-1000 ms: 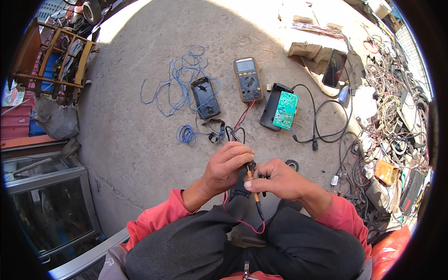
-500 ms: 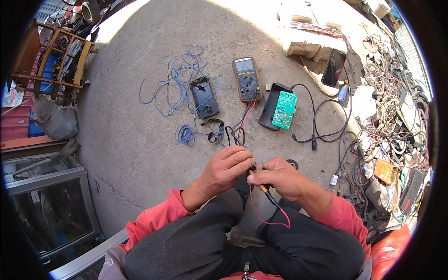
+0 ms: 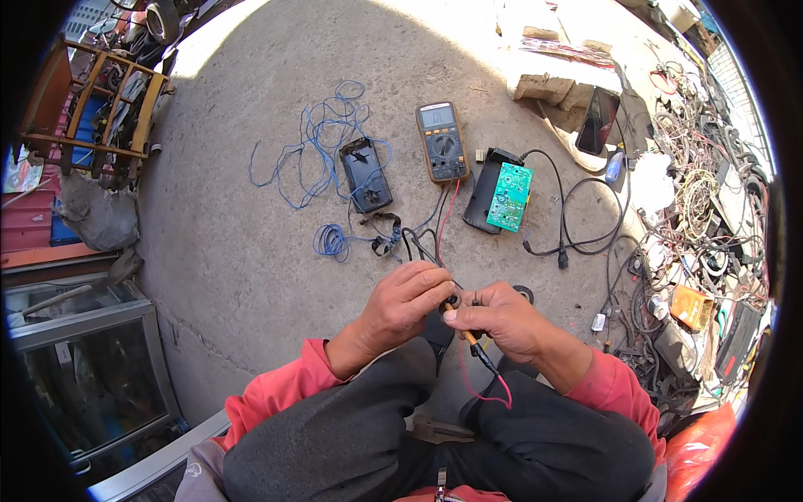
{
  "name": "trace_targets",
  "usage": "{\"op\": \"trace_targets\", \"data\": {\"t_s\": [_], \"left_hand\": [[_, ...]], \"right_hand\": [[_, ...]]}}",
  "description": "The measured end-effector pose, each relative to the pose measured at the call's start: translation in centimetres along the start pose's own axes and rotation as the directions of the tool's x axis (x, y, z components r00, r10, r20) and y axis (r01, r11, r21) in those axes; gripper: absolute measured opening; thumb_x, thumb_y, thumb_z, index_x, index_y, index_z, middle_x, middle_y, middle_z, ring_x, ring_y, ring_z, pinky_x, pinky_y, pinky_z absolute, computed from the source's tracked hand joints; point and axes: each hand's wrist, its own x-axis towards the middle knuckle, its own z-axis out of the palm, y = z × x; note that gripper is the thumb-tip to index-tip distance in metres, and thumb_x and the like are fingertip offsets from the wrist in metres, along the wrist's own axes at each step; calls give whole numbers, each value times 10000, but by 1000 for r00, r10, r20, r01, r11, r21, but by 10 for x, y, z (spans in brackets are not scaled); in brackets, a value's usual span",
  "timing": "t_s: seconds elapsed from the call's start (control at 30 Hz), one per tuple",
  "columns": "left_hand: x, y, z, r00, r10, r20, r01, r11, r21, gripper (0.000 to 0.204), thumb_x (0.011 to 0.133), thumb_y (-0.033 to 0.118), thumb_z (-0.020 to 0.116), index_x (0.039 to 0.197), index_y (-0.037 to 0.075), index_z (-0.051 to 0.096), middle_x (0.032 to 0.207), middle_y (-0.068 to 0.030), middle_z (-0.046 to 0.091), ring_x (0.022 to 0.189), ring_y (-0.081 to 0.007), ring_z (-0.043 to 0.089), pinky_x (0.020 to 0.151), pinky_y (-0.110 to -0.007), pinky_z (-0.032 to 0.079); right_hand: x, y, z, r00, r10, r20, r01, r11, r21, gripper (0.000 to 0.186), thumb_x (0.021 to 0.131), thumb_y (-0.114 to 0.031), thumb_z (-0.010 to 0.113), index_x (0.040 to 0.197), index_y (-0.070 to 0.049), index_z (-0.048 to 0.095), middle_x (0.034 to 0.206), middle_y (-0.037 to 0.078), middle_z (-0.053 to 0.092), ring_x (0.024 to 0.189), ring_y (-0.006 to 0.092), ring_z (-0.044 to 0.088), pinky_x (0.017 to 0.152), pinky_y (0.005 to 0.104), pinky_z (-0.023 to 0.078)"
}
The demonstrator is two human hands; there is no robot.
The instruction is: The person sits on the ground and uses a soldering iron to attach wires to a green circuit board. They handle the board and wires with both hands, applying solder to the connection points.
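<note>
My right hand (image 3: 508, 320) is closed around a test probe (image 3: 470, 338) with an orange-brown and black handle, its red lead looping down over my lap. Against it my left hand (image 3: 406, 301) pinches a small black round piece (image 3: 452, 299), perhaps a connector on a black cable; its shape is mostly hidden by the fingers. Ahead on the concrete lies a multimeter (image 3: 442, 142) with an orange-edged case, its red and black leads running toward my hands. Right of it, a green circuit board (image 3: 509, 197) rests in a black open casing (image 3: 478, 205) with a black cord attached.
Left of the multimeter lie a black casing half (image 3: 366, 177) and tangled blue wire (image 3: 309, 151). A phone (image 3: 599, 121) leans at the upper right. Heaped cables (image 3: 690, 217) fill the right side. A glass-fronted metal cabinet (image 3: 96, 376) stands at the left.
The red lead's loop has shifted slightly and the probe has tilted a little in my right hand. Both hands stay almost in the same place.
</note>
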Motion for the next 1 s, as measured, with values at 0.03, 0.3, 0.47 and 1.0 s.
{"op": "trace_targets", "data": {"t_s": [0.03,0.3,0.47,1.0], "left_hand": [[1,1,0,1000,4,1,-4,1000,4,380,618,-24,637,997,-24,613,995,-131,608,917,-323,608,763,-393,515],[0,1,-1,999,32,21,-33,999,26,398,610,-11,642,1006,-22,610,1010,-127,598,919,-321,601,767,-398,510],[-3,0,2,1000,18,-6,-18,1000,5,408,599,-27,642,1006,-21,613,1004,-129,605,910,-321,602,762,-395,510],[-20,-4,4,891,-453,-38,364,762,-536,320,834,-37,631,1122,9,499,1012,-102,501,926,-193,542,838,-305,445]], "right_hand": [[0,0,0,1000,7,-8,-7,1000,7,162,860,-161,681,776,-28,643,698,-7,588,625,68,509,587,229,398],[-1,1,-1,1000,16,-8,-16,1000,13,181,859,-176,695,791,-13,658,709,-9,584,627,60,497,571,222,383],[0,6,-1,999,19,-26,-20,1000,-23,189,857,-184,701,812,-3,671,727,-8,590,661,58,505,597,228,390],[6,13,-26,927,-333,-171,352,931,99,168,855,-110,693,969,2,639,1017,77,618,828,90,536,712,247,453]]}}
